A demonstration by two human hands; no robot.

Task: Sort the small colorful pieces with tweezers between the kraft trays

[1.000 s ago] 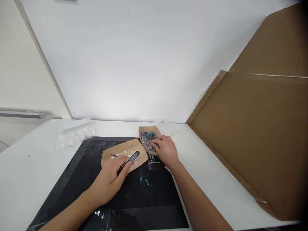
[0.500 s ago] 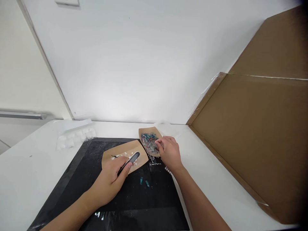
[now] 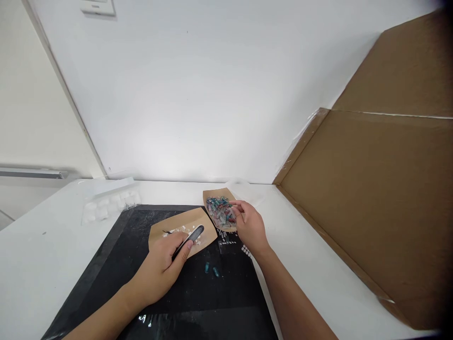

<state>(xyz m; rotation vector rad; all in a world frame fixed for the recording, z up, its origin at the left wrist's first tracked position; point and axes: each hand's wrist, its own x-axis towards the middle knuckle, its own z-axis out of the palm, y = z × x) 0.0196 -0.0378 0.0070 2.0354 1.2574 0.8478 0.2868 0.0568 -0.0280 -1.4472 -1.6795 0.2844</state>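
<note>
My left hand (image 3: 163, 264) is closed around a dark, round-ended nail file (image 3: 196, 233) with a pale edge. It holds the file over a brown paper tray (image 3: 161, 228) strewn with small white bits (image 3: 181, 229). My right hand (image 3: 250, 227) has its fingertips bent together at the right side of a second brown paper tray (image 3: 209, 192). Inside that tray lies a heap of glossy press-on nails (image 3: 221, 208) in teal, red and clear. What the fingertips pinch there, if anything, is too small to make out. Two teal press-on nails (image 3: 211, 269) lie on the black mat (image 3: 198, 295).
Small pale tabs (image 3: 226, 237) sit in rows on the mat below the second tray. White round dots (image 3: 246, 250) lie by my right wrist. A clear plastic tray (image 3: 111, 205) stands back left. Brown cardboard (image 3: 371, 189) leans on the right.
My right hand's fingers have shifted slightly at the heap, uncovering more of the nails. My left hand and the file keep their place. The view has tilted a little.
</note>
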